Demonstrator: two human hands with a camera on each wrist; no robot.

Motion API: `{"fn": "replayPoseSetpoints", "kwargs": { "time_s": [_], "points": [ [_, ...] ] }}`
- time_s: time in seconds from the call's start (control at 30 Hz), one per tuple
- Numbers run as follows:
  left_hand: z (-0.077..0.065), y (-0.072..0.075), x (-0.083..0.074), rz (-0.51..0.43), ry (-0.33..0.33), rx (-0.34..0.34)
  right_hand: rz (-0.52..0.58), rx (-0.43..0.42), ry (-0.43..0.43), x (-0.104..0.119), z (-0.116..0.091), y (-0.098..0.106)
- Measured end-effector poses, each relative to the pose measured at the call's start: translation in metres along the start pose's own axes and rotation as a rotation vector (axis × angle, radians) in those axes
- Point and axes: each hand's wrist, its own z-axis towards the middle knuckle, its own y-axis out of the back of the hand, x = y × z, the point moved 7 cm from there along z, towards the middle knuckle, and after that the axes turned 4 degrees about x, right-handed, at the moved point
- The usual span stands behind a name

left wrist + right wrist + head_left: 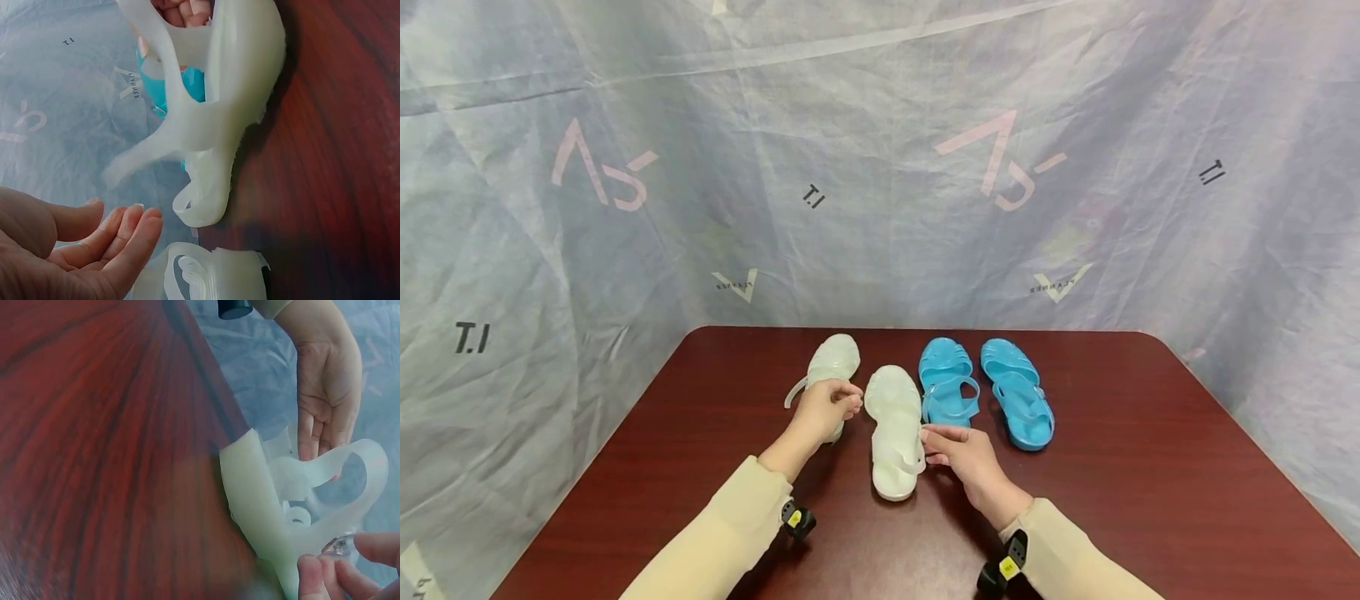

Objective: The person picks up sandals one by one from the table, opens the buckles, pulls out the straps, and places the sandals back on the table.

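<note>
A translucent white jelly sandal [892, 417] lies in the middle of the table, toe pointing away. At its right side, my right hand [966, 458] pinches the strap's clear buckle [339, 546] between thumb and fingers. My left hand [826, 408] hovers to the sandal's left, its fingers loosely bent with a gap to the thumb and nothing held. In the left wrist view, a loose strap end [134, 161] sticks out above that hand's fingertips. Behind the left hand lies the other white sandal [837, 357], partly covered by it, its strap sticking out leftward.
Two blue jelly sandals, one nearer [945, 367] and one farther right [1018, 392], lie beyond my right hand. The dark red wooden table [1150, 450] ends at a grey printed cloth [880, 167] hanging behind it. Each wrist carries a small black camera.
</note>
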Motion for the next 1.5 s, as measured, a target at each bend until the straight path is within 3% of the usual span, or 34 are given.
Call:
{"fn": "replayPoseSetpoints", "kwargs": {
  "time_s": [0.33, 0.67, 0.83, 0.97, 1.17, 1.3, 1.5],
  "points": [
    [-0.004, 0.000, 0.000, 0.023, -0.005, 0.012, -0.054, -0.008, 0.003, -0.001, -0.007, -0.002],
    [-0.015, -0.011, 0.008, -0.026, 0.064, 0.116, -0.036, 0.036, -0.001, -0.005, -0.018, -0.010],
    [-0.021, -0.010, 0.010, 0.064, 0.030, 0.102, -0.027, 0.076, 0.008, -0.006, -0.021, -0.016],
    [-0.026, -0.014, 0.014, 0.107, 0.023, 0.131, -0.040, 0.117, 0.017, -0.007, -0.023, -0.021],
    [-0.035, -0.026, 0.023, 0.053, 0.034, 0.236, -0.108, 0.115, 0.033, -0.007, -0.024, -0.022],
    [-0.042, -0.034, 0.030, -0.037, 0.073, 0.316, -0.138, 0.117, 0.036, -0.008, -0.025, -0.022],
    [-0.050, -0.042, 0.032, -0.157, 0.103, 0.358, -0.173, 0.107, 0.038, -0.009, -0.025, -0.022]
  ]
}}
